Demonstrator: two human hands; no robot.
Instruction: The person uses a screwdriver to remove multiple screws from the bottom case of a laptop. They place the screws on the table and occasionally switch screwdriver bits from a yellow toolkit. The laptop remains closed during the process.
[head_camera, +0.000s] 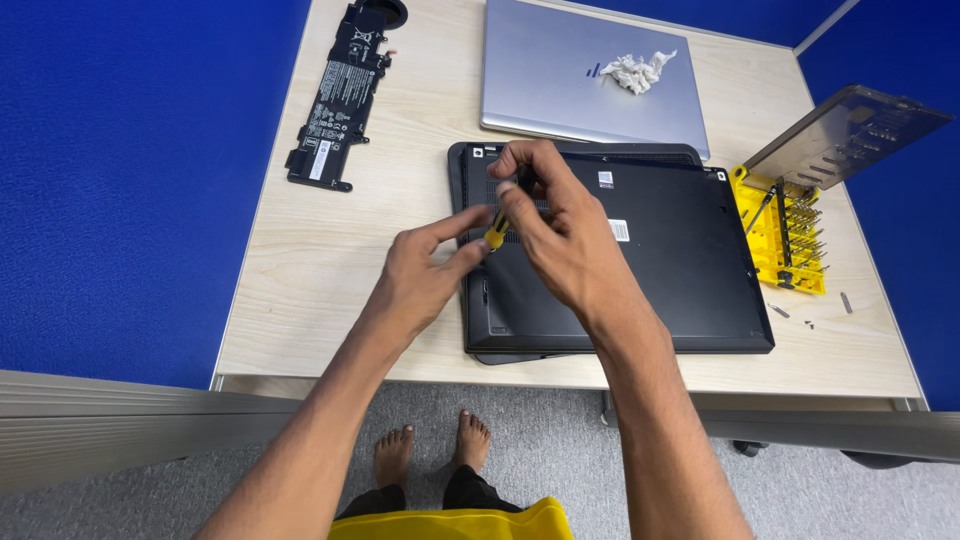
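Where hands (500, 235) overlap, screwdriver (497, 232) tip hidden

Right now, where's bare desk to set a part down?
Biggest bare patch: the desk left of the black laptop, below the battery pack. A narrower one between battery and silver laptop. The right side is crowded: yellow bit case, loose screws. Both hands, left and right, with the screwdriver, cover the laptop's left half.

Battery (340, 95) left of laptop (640, 260), bit set (790, 235) right
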